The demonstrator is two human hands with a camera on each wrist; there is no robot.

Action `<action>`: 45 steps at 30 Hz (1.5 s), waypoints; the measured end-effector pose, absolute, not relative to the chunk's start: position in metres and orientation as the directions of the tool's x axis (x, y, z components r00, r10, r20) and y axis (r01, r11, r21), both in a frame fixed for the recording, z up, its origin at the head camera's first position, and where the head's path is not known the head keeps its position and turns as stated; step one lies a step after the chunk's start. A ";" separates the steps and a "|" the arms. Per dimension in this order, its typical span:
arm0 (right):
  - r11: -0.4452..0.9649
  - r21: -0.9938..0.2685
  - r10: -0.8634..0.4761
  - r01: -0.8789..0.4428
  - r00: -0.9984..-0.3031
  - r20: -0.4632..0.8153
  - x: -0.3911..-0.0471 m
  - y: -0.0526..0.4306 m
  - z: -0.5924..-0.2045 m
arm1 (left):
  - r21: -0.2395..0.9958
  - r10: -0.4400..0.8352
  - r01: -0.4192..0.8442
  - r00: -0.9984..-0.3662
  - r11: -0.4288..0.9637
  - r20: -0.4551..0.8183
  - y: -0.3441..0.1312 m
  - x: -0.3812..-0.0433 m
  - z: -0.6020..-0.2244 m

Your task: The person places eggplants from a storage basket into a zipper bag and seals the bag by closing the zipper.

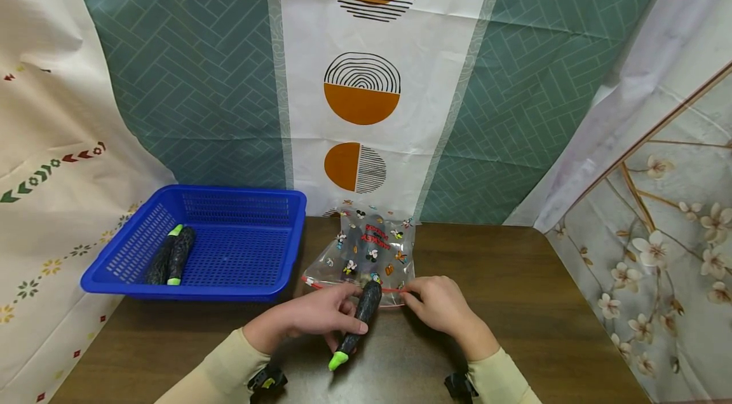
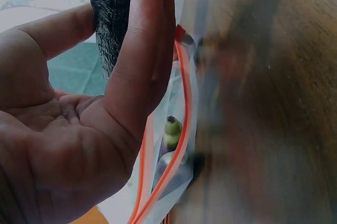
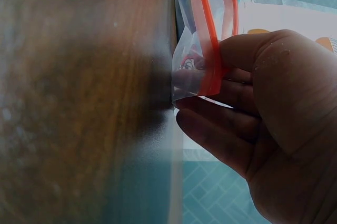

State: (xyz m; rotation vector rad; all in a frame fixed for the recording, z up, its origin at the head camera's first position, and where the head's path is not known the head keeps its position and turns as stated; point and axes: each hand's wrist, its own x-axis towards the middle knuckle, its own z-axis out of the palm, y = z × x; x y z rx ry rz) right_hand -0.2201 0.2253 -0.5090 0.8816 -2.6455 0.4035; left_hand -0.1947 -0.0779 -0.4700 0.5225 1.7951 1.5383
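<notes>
A long black vegetable with wrinkled skin and a bright green end (image 1: 368, 303) is gripped between the thumb and fingers of my left hand (image 1: 320, 314). Its green end points toward me, and its dark tip overlaps the mouth of a clear zip bag (image 1: 394, 258). Cartoon prints cover the bag, which has a red zip strip. My right hand (image 1: 443, 303) pinches the strip at the bag's right corner. In the left wrist view the mouth gapes, and a thing with a green stem end (image 2: 172, 132) shows inside. Dark long shapes show through the plastic.
A blue plastic basket (image 1: 240, 293) stands on the brown wooden table (image 1: 486, 264) to the left. Two more black vegetables (image 1: 182, 253) with green ends lie in its left part. Patterned cloths (image 1: 366, 29) hang behind the table and along both sides.
</notes>
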 end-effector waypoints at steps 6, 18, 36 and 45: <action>0.772 -0.178 -0.520 -0.610 -0.768 0.373 -0.220 0.226 -0.508 | 0.965 0.703 -0.123 -0.664 0.233 -0.254 -0.076 -0.195 -0.475; 0.767 -0.191 -0.525 -0.612 -0.771 0.360 -0.220 0.227 -0.508 | 0.958 0.693 -0.127 -0.667 0.259 -0.275 -0.075 -0.195 -0.480; 0.769 -0.170 -0.528 -0.616 -0.762 0.376 -0.221 0.226 -0.508 | 0.954 0.695 -0.089 -0.665 0.287 -0.272 -0.067 -0.198 -0.487; 0.769 -0.172 -0.522 -0.616 -0.760 0.387 -0.221 0.227 -0.509 | 0.947 0.674 -0.089 -0.681 0.310 -0.285 -0.066 -0.198 -0.488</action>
